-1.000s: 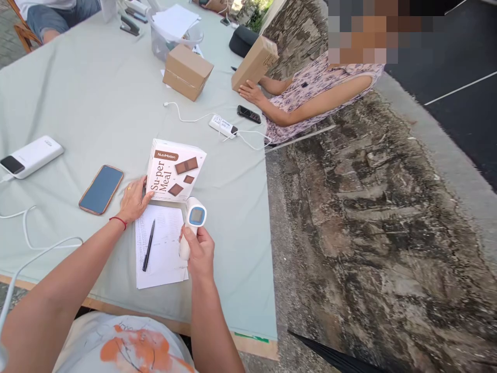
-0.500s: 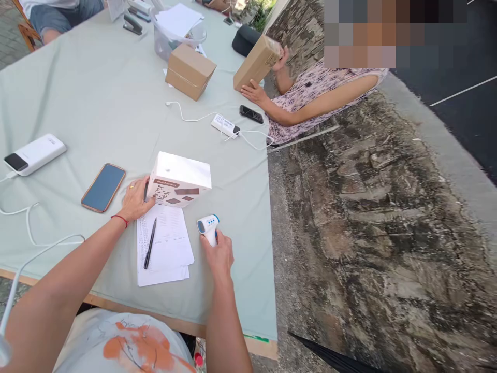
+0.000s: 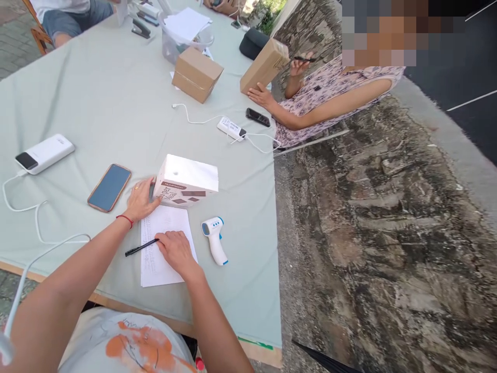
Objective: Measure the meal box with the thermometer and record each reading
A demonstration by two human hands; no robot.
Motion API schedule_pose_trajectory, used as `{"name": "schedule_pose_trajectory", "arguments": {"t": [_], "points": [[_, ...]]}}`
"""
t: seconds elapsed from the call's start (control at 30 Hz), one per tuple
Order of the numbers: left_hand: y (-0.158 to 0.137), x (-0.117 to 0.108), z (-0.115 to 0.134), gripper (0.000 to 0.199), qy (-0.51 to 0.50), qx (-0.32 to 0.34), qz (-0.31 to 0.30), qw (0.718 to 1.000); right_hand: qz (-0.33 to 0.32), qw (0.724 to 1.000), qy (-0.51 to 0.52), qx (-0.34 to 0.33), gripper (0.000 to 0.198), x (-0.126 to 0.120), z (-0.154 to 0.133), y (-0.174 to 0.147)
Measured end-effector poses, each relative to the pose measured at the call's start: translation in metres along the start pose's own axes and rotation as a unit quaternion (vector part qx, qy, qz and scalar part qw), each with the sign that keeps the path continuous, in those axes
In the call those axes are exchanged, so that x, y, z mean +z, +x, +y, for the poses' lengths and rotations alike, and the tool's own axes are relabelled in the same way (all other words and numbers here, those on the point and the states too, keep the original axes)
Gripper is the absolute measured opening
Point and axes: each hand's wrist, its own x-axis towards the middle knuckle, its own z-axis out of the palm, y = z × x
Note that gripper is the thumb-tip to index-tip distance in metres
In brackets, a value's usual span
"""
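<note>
A pale green cloth (image 3: 116, 103) covers the table, lightly creased, with a strip of wood (image 3: 23, 272) along the near edge. On it, near the middle, stands a white printed box (image 3: 190, 173), at the far end of some paper sheets (image 3: 155, 272). The left hand (image 3: 142, 199) touches the box's left side, thumb spread apart from the fingers. The right hand (image 3: 174, 251) lies over the sheets with fingers curled together, clamped on the right end of a black pen (image 3: 140, 247); some fingertips are hidden. A white and blue infrared thermometer (image 3: 215, 238) lies just right of the sheets. Left of the left hand is a phone (image 3: 109, 187), and farther left a white power bank (image 3: 44, 154) with a cable.

Toward the far side are a cardboard carton (image 3: 197, 74), a clear plastic basket (image 3: 166, 45) holding papers, and a stapler (image 3: 141, 28). At the far right a co-worker in a patterned top (image 3: 330, 103) has 1 hand against a second carton (image 3: 264, 65) and a dark pen in the other. At the far left a person in blue shorts (image 3: 73, 20) sits beside paving (image 3: 13, 52). Rough stone (image 3: 368, 217) fills the right side, with a dark surface (image 3: 454, 67) beyond.
</note>
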Motion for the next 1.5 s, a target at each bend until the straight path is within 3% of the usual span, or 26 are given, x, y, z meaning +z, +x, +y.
{"name": "schedule_pose_trajectory", "arguments": {"t": [0.1,0.3,0.43,0.53,0.63,0.8,0.93,1.07,1.27,1.4,1.5], "points": [[0.000,0.003,-0.003,0.057,-0.009,-0.008,0.014,1.000,-0.019,1.000,0.006,0.013,0.015,-0.001,0.010,-0.004],[-0.001,0.004,-0.003,0.053,-0.005,-0.025,0.021,0.999,-0.025,0.998,0.000,0.055,0.031,0.001,0.014,-0.010],[-0.001,0.003,-0.001,0.052,-0.008,-0.035,0.018,0.999,-0.024,0.998,-0.025,0.055,0.024,0.005,0.011,-0.009],[-0.001,0.004,0.000,0.050,-0.017,-0.041,0.021,0.999,0.029,0.998,-0.010,0.060,0.020,0.005,0.013,-0.011],[-0.001,0.005,0.000,0.049,-0.023,-0.045,0.019,0.999,0.125,0.988,0.052,0.071,0.018,0.000,0.018,-0.012],[0.000,0.004,-0.001,0.044,-0.026,-0.042,0.017,0.999,0.225,0.962,0.143,0.056,0.028,-0.002,0.024,0.013],[0.000,0.003,-0.001,0.042,-0.029,-0.038,0.013,0.999,0.185,0.972,0.141,0.032,0.020,0.015,0.025,0.032],[0.000,0.002,0.000,0.041,-0.033,-0.038,0.012,0.999,0.146,0.981,0.118,0.054,0.016,0.028,0.030,0.023],[-0.001,-0.001,0.004,0.046,-0.022,-0.029,-0.008,0.999,0.163,0.975,0.112,0.099,0.020,0.025,0.035,-0.002],[-0.002,-0.006,0.010,0.063,-0.003,-0.020,-0.043,0.999,0.154,0.973,0.108,0.133,0.025,0.028,0.032,-0.001],[-0.003,-0.007,0.012,0.068,0.013,0.001,-0.059,0.998,0.183,0.965,0.127,0.140,0.029,0.026,0.027,-0.001]]}}
